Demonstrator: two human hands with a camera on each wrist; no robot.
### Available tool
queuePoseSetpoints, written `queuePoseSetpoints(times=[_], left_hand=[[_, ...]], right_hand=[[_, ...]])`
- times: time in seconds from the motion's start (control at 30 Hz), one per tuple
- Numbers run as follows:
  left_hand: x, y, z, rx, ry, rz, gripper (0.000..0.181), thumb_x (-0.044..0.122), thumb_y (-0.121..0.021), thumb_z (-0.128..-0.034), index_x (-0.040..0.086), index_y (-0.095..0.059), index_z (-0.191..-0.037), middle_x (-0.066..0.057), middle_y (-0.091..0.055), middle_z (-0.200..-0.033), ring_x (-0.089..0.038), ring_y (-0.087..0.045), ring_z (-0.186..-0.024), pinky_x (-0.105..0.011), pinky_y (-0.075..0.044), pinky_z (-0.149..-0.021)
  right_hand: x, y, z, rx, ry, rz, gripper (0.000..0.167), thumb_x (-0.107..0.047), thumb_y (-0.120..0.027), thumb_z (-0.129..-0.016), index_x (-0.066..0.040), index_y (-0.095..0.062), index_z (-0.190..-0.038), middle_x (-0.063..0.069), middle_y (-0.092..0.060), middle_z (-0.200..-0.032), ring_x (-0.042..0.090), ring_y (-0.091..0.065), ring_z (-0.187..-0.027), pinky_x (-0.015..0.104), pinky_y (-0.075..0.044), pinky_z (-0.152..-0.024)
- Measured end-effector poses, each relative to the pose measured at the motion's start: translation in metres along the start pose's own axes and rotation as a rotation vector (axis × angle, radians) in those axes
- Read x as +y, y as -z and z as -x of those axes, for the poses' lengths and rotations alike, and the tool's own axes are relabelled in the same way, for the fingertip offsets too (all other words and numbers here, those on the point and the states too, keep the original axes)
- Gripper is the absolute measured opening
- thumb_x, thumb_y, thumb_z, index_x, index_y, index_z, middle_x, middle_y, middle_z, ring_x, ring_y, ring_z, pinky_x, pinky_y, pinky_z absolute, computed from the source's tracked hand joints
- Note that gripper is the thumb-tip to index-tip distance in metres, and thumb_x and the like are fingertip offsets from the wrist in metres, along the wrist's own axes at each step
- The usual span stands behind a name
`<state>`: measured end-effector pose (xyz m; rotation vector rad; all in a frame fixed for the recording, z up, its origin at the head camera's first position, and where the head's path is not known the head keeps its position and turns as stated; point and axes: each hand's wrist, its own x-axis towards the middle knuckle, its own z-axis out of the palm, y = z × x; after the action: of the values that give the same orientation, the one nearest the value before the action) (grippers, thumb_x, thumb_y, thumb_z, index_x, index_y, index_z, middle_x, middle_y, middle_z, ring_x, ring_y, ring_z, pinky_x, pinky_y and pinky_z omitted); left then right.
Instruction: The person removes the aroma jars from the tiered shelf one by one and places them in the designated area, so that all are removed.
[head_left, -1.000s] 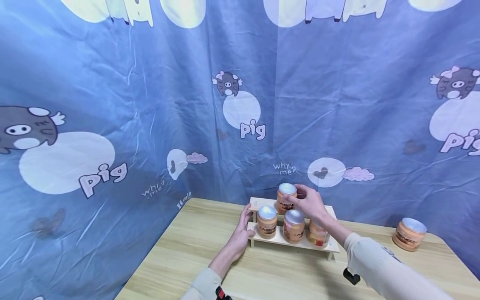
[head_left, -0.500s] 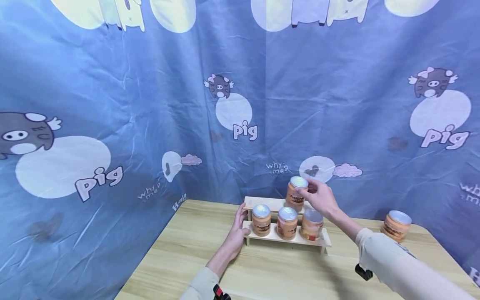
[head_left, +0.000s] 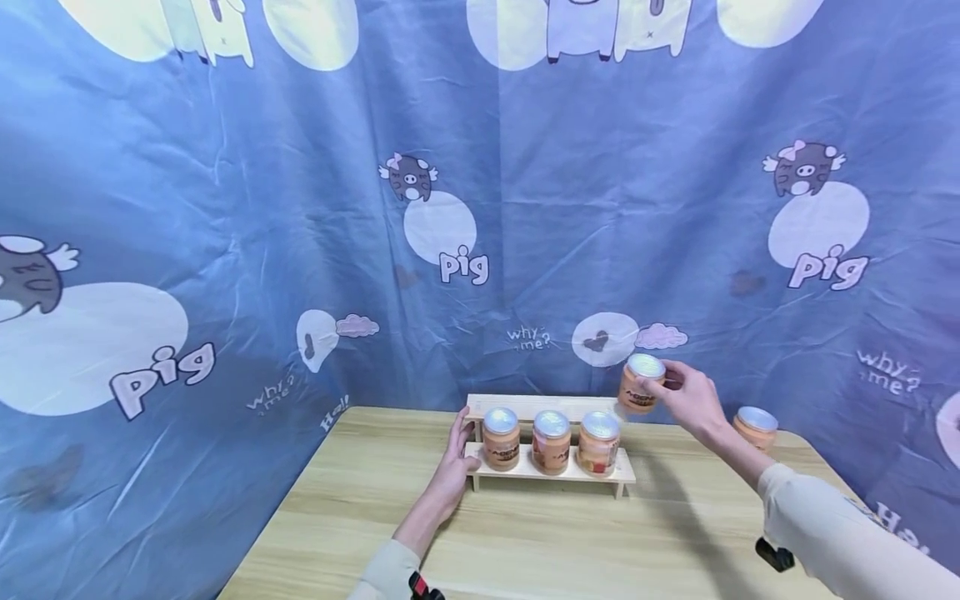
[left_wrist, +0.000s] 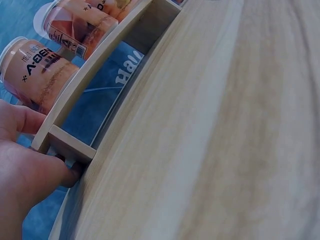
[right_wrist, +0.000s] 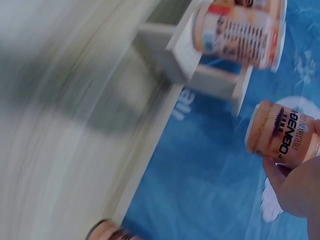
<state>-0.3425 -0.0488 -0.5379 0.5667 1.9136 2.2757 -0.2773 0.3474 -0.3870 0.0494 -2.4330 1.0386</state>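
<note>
A two-tier wooden rack (head_left: 551, 475) stands on the table, with three orange jars with silvery lids along its lower tier: a left jar (head_left: 501, 440), a middle jar (head_left: 551, 443) and a right jar (head_left: 598, 445). My left hand (head_left: 450, 475) grips the rack's left end; in the left wrist view, its thumb and fingers lie around the shelf end. Beyond the upper tier's right end, my right hand (head_left: 692, 402) holds another orange jar (head_left: 637, 390) upright, in the air. The right wrist view has that jar (right_wrist: 281, 134) apart from the rack, pinched between thumb and fingers.
One more orange jar (head_left: 754, 427) stands on the table at the right, partly behind my right forearm. A blue curtain (head_left: 337, 208) with pig prints hangs behind the wooden table (head_left: 525, 542).
My right hand has carried its jar to the right, from over the upper tier to past its right end. The left hand stays on the rack. The head view has turned rightward.
</note>
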Motion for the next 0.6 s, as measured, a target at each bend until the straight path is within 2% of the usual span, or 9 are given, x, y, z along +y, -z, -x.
queuePoseSetpoints(times=[0.07,0.17,0.27,0.4,0.47,0.53,0.6], left_hand=[[0.001,0.004,-0.001,-0.001,-0.006,0.017,0.107,-0.017,-0.048,-0.0764,0.034,-0.014,-0.164,-0.022,-0.008,-0.167,-0.041,0.003,-0.151,-0.062,-0.005,-0.118],[0.000,0.007,-0.004,-0.008,0.000,0.044,0.107,-0.018,-0.047,-0.0765,0.035,-0.014,-0.164,-0.022,-0.006,-0.167,-0.041,0.005,-0.151,-0.061,-0.005,-0.118],[-0.002,0.007,-0.006,-0.018,0.007,0.067,0.106,-0.018,-0.046,-0.0770,0.035,-0.015,-0.164,-0.021,-0.005,-0.167,-0.039,0.004,-0.152,-0.054,-0.019,-0.116],[-0.005,0.005,-0.007,-0.024,-0.002,0.083,0.106,-0.019,-0.046,-0.0766,0.033,-0.015,-0.164,-0.022,-0.005,-0.167,-0.038,0.002,-0.152,-0.048,-0.027,-0.111],[-0.006,0.005,-0.007,-0.026,-0.004,0.090,0.107,-0.019,-0.046,-0.0759,0.032,-0.014,-0.164,-0.022,-0.005,-0.167,-0.039,0.002,-0.152,-0.050,-0.022,-0.114],[-0.007,0.005,-0.008,-0.023,-0.005,0.096,0.107,-0.019,-0.047,-0.0755,0.032,-0.014,-0.164,-0.022,-0.005,-0.167,-0.039,0.001,-0.152,-0.051,-0.022,-0.115],[-0.007,0.004,-0.010,-0.023,-0.011,0.097,0.108,-0.019,-0.046,-0.0754,0.032,-0.014,-0.164,-0.023,-0.005,-0.166,-0.040,0.001,-0.152,-0.051,-0.024,-0.115]], right_hand=[[0.008,0.005,-0.002,0.026,0.004,0.025,0.069,-0.039,-0.072,-0.094,0.012,-0.053,-0.137,0.032,-0.064,-0.122,0.046,-0.065,-0.109,0.048,-0.054,-0.086],[0.025,0.011,0.000,0.063,-0.009,0.061,0.068,-0.039,-0.072,-0.094,0.011,-0.055,-0.136,0.031,-0.066,-0.119,0.044,-0.066,-0.108,0.030,-0.052,-0.079],[0.044,0.016,0.006,0.092,-0.036,0.075,0.067,-0.037,-0.072,-0.094,0.013,-0.055,-0.135,0.032,-0.066,-0.117,0.045,-0.065,-0.107,0.019,-0.045,-0.072],[0.069,0.019,0.014,0.110,-0.062,0.086,0.067,-0.033,-0.072,-0.094,0.018,-0.052,-0.133,0.036,-0.064,-0.117,0.045,-0.065,-0.104,0.015,-0.042,-0.069],[0.082,0.018,0.017,0.115,-0.064,0.086,0.066,-0.030,-0.073,-0.094,0.020,-0.051,-0.132,0.038,-0.063,-0.116,0.045,-0.065,-0.102,0.012,-0.040,-0.067],[0.094,0.018,0.018,0.118,-0.066,0.082,0.065,-0.026,-0.072,-0.094,0.022,-0.049,-0.131,0.040,-0.061,-0.118,0.046,-0.064,-0.101,0.009,-0.039,-0.066],[0.103,0.017,0.019,0.125,-0.079,0.091,0.064,-0.025,-0.070,-0.095,0.023,-0.048,-0.131,0.042,-0.059,-0.120,0.050,-0.063,-0.103,0.011,-0.039,-0.066]])
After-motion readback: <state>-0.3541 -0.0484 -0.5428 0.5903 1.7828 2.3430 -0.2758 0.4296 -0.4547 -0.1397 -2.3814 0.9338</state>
